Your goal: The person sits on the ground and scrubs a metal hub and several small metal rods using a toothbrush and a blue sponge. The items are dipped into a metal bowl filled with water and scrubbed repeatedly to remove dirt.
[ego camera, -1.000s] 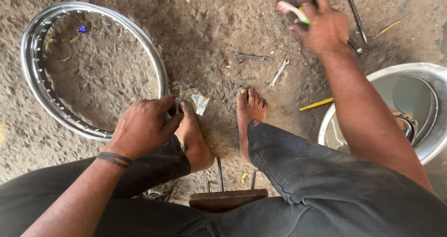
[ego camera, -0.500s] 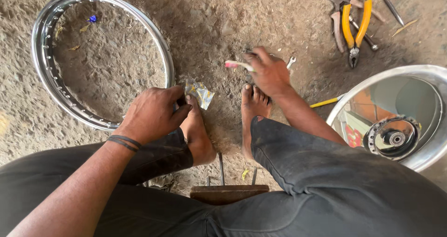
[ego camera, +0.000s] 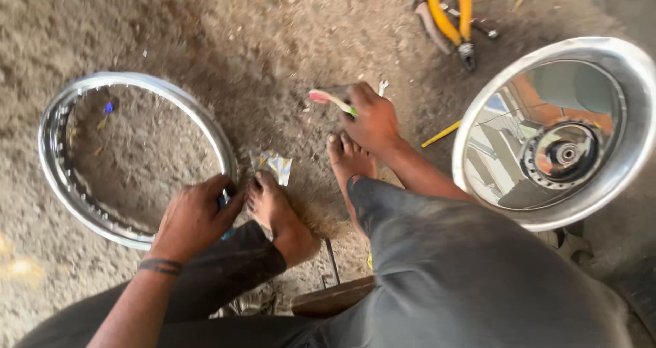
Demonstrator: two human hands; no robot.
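1. The right hand (ego camera: 372, 119) rests just above the toes of the right foot (ego camera: 350, 162), its fingers closed round the green handle of a pink-and-white toothbrush-like brush (ego camera: 331, 99) whose pink end points left over the dirt floor (ego camera: 205, 34).
2. The left hand (ego camera: 195, 215) sits curled at the near edge of the shiny chrome wheel rim (ego camera: 58, 184) lying flat on the ground (something blue shows between the fingers, but what it is I cannot tell).
3. The brush looks light, stiff and thin; it is best gripped mid-handle, as it is here. The rim seems rigid, smooth and likely slippery; its edge offers the surest hold.
4. Count: one brush, one bare rim, one polished round metal bowl-like wheel drum with a hub (ego camera: 560, 133), one pair of yellow-handled pliers (ego camera: 451, 17), one crumpled foil wrapper (ego camera: 272, 165).
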